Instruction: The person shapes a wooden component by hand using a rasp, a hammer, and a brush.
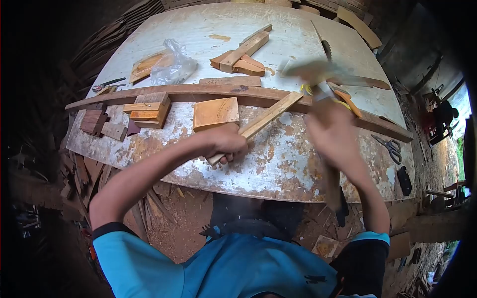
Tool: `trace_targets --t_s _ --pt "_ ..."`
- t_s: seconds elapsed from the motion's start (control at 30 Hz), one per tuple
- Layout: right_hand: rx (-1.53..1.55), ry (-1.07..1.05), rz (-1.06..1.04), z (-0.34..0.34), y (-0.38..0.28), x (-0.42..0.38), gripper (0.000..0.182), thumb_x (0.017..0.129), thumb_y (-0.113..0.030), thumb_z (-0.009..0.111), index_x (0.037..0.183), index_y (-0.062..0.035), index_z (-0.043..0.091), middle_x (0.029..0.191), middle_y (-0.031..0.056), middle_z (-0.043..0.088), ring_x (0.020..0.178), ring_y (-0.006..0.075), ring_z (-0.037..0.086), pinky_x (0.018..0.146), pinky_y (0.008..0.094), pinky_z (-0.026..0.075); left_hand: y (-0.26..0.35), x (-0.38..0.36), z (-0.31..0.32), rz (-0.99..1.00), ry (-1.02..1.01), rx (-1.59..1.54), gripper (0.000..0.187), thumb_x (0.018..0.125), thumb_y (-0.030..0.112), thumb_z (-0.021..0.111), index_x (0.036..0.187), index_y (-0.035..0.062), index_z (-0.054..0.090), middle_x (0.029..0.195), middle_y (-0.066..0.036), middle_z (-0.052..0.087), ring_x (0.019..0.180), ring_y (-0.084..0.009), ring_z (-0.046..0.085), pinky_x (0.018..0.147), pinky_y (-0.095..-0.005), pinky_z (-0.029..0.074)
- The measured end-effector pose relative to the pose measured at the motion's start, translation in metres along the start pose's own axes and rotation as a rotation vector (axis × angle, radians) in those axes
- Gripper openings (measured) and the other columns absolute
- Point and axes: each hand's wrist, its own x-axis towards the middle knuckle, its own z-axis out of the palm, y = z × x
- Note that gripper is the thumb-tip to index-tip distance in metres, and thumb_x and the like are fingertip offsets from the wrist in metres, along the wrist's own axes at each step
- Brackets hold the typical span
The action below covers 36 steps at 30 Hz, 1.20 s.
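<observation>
One left hand [229,142] is closed around one wooden strip [272,115], one right hand [334,135] around one blurred tool [309,72].

We see a pale, stained desk [189,24] with a long wooden beam [198,93] running left to right across it; scissors [393,149] lie near right, a clear plastic bag [175,67] far left.

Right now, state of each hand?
Left hand: closed, holding a wooden strip.
Right hand: closed around the handle of a hammer-like tool, its head motion-blurred.
</observation>
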Motion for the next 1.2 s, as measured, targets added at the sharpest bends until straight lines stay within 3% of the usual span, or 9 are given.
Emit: trace_targets --t_s 0.07,0.13,0.27,0.43,0.6,0.67,0.93,1.13,1.2 --pt "0.273 -0.557 0.497 0.011 0.017 -0.008 0.030 0.077 -0.013 0.054 0.101 0.0043 0.050 0.073 0.0127 0.053 0.071 0.0225 0.057 0.067 0.0349 0.046 -0.015 0.006 -0.003 0.095 0.077 0.240 0.020 0.073 0.001 0.050 0.091 -0.0062 0.048 0.061 -0.006 0.052 0.044 -0.0089 0.046 0.033 -0.0241 0.037" --pt "0.089 -0.268 0.181 0.005 0.022 -0.006 0.036 0.074 -0.016 0.054 0.102 0.0051 0.050 0.080 0.0216 0.057 0.075 0.0333 0.059 0.073 0.0414 0.046 0.015 -0.013 -0.008 -0.049 -0.064 0.111 0.022 0.074 0.001 0.047 0.094 -0.0079 0.048 0.060 -0.007 0.051 0.043 -0.0106 0.045 0.034 -0.0263 0.038" --pt "0.059 -0.116 0.369 -0.059 -0.020 0.011 0.035 0.077 -0.020 0.058 0.103 0.0027 0.052 0.074 0.0132 0.058 0.069 0.0242 0.058 0.067 0.0359 0.047 0.023 -0.009 -0.020 -0.173 0.045 0.342 0.015 0.072 0.004 0.052 0.084 -0.0051 0.049 0.060 -0.006 0.047 0.044 -0.0117 0.044 0.034 -0.0270 0.037" --pt "0.365 0.401 -0.010 -0.088 -0.060 0.013 0.020 0.082 -0.015 0.062 0.097 -0.0033 0.055 0.060 0.0010 0.051 0.044 0.0060 0.045 0.041 0.0213 0.035 0.016 -0.008 -0.016 -0.138 0.071 0.291 0.018 0.070 0.004 0.054 0.085 -0.0056 0.048 0.059 -0.006 0.047 0.044 -0.0119 0.044 0.034 -0.0270 0.037" --pt "0.051 0.185 0.121 -0.011 -0.013 -0.003 0.027 0.079 -0.012 0.054 0.101 0.0034 0.054 0.080 0.0198 0.062 0.067 0.0312 0.063 0.065 0.0387 0.049 0.020 -0.009 -0.016 -0.133 0.090 0.334 0.017 0.071 0.004 0.055 0.083 -0.0056 0.049 0.058 -0.006 0.048 0.045 -0.0122 0.045 0.035 -0.0278 0.038" --pt "0.179 -0.435 0.286 0.018 0.030 -0.010 0.031 0.073 -0.013 0.052 0.098 0.0055 0.049 0.074 0.0258 0.056 0.070 0.0337 0.059 0.067 0.0416 0.046 0.018 -0.014 -0.013 -0.080 0.119 0.464 0.022 0.069 0.007 0.057 0.085 -0.0059 0.050 0.061 -0.006 0.050 0.046 -0.0123 0.047 0.038 -0.0271 0.040" --pt "0.138 0.256 0.150 -0.090 -0.018 0.013 0.030 0.083 -0.019 0.059 0.104 0.0016 0.052 0.070 0.0032 0.053 0.055 0.0100 0.049 0.048 0.0262 0.041 0.025 -0.008 -0.024 -0.142 0.089 0.420 0.020 0.075 0.014 0.060 0.082 -0.0014 0.048 0.057 -0.003 0.047 0.044 -0.0103 0.045 0.039 -0.0282 0.040" --pt "-0.356 0.082 0.228 -0.121 0.047 -0.058 0.035 0.077 -0.011 0.061 0.108 0.0025 0.057 0.069 0.0193 0.060 0.061 0.0291 0.059 0.060 0.0365 0.046 -0.005 -0.024 -0.018 0.200 -0.026 0.189 0.049 0.082 0.056 0.055 0.061 0.0122 0.052 0.051 0.006 0.041 0.044 -0.0058 0.036 0.042 -0.0221 0.027" --pt "-0.514 0.033 0.320 -0.108 0.071 -0.084 0.033 0.073 -0.014 0.066 0.103 -0.0014 0.059 0.074 0.0193 0.061 0.066 0.0330 0.060 0.060 0.0393 0.045 -0.014 -0.030 -0.016 0.385 -0.068 0.045 0.045 0.081 0.051 0.061 0.085 0.0065 0.061 0.060 0.005 0.046 0.051 -0.0053 0.040 0.045 -0.0212 0.030"
